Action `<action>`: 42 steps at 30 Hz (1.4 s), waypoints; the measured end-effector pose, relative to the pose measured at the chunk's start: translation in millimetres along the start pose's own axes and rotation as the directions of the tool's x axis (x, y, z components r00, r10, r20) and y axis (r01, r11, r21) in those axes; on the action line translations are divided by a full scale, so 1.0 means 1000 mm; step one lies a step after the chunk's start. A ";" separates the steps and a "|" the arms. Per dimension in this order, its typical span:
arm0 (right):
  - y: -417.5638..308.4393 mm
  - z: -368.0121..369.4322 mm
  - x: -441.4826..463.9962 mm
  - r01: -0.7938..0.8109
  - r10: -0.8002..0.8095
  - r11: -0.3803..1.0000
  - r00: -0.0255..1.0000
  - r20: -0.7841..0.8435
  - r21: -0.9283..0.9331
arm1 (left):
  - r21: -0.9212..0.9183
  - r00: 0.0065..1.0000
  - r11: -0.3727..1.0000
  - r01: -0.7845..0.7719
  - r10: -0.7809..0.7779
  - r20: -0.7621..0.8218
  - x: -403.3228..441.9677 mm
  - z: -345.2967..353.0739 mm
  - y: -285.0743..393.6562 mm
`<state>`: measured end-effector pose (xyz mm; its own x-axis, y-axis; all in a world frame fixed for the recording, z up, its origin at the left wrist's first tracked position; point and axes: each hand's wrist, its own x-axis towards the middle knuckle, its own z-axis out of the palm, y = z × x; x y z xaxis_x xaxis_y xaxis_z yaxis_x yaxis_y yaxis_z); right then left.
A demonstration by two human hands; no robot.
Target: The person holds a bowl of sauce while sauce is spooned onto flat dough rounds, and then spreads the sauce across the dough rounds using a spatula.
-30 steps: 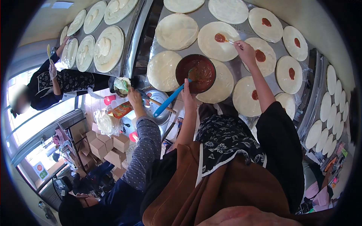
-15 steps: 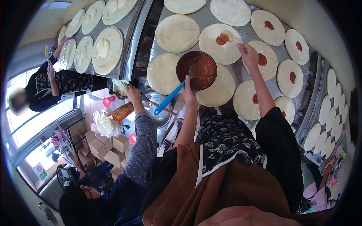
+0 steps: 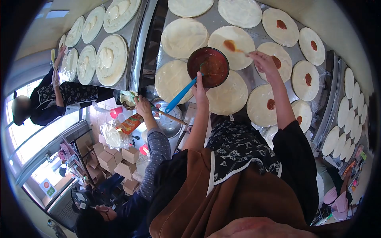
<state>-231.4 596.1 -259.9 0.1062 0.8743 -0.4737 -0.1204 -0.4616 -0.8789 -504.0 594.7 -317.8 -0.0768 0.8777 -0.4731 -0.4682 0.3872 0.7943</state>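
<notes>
Dough discs crowd the metal table, cardboard boxes on the floor.

Dough rounds on the table — bowl over some, spatula in it.

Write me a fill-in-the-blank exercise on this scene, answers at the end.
The left hand holds the bowl of ____ sauce.
The utensil in the bowl has a ____ handle.
The spoon is in the ____ hand.
The nearer co-worker's sleeve has small pale ____.

Missing words: red; blue; right; dots.
</notes>
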 end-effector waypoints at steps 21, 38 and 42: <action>0.010 0.079 -0.015 0.162 -0.413 0.689 0.889 -0.199 -0.706 | 0.260 0.978 0.944 -0.204 0.184 0.098 0.001 0.045 0.019; 0.028 0.069 -0.026 0.062 -0.098 0.989 0.955 -0.280 -0.134 | 0.266 0.964 0.927 -0.264 0.247 0.095 0.010 0.062 0.019; 0.029 0.066 -0.025 0.091 -0.056 0.988 0.966 -0.254 0.125 | 0.249 0.969 0.936 -0.248 0.244 0.046 0.015 0.069 0.013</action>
<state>-302.9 570.8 -269.6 0.3598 0.8321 -0.4220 -0.2328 -0.3579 -0.9043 -450.9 631.9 -288.2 -0.1479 0.9578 -0.2465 -0.2001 0.2151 0.9559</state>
